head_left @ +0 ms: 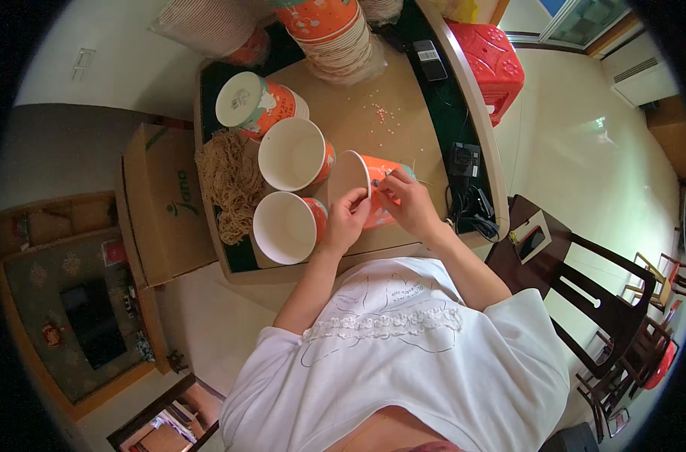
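An orange paper bucket (pixel 375 167) lies tilted on the table in front of me, its white mouth facing left. My left hand (pixel 346 220) is closed on its rim, near the lower edge of the mouth. My right hand (pixel 409 205) is pinched against the bucket's side; a small dark spot shows by its fingertips, too small to name. To the left stand two more paper buckets, an upper one (pixel 291 155) and a lower one (pixel 284 228), both with open mouths toward me. A tangled bundle of tan string (pixel 228 184) lies beside them.
A stack of paper buckets (pixel 266 105) tips over behind, near a tall bagged stack (pixel 335 45). Small pink bits (pixel 381 114) are scattered on the brown board. A phone (pixel 430 60) and a black adapter (pixel 464 160) with cables line the right edge. A red stool (pixel 488 66) stands beyond.
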`<state>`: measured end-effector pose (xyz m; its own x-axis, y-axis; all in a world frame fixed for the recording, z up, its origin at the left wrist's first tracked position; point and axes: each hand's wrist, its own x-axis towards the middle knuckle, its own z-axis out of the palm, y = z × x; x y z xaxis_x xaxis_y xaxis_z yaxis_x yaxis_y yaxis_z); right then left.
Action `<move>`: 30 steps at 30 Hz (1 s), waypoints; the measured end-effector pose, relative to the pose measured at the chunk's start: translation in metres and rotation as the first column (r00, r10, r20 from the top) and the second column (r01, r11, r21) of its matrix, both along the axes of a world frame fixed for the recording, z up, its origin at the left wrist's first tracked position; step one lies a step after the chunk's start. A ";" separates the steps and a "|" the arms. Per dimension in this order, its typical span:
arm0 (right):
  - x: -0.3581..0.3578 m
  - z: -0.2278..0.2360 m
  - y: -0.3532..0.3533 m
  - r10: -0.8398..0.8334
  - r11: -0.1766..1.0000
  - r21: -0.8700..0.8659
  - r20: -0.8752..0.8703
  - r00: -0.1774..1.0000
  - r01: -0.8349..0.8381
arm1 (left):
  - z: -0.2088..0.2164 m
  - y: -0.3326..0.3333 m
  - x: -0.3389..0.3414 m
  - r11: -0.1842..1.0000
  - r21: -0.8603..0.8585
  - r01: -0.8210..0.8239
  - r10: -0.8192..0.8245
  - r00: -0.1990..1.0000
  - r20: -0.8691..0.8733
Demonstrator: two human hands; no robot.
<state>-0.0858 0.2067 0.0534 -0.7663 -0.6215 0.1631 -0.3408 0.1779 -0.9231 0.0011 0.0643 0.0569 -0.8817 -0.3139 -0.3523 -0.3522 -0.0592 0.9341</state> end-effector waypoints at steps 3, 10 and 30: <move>-0.002 0.007 0.003 0.029 0.997 0.074 -0.016 0.999 -0.027 | -0.002 0.000 0.000 0.997 -0.068 0.036 -0.041 0.996 -0.079; -0.005 0.003 0.012 0.094 0.981 0.175 -0.078 0.992 -0.080 | 0.004 0.003 -0.010 0.833 -0.530 0.158 -0.260 0.957 -0.124; -0.010 0.020 0.037 0.074 0.864 0.482 0.162 0.984 -0.144 | -0.057 0.017 -0.016 0.926 0.361 -0.108 0.152 0.984 -0.097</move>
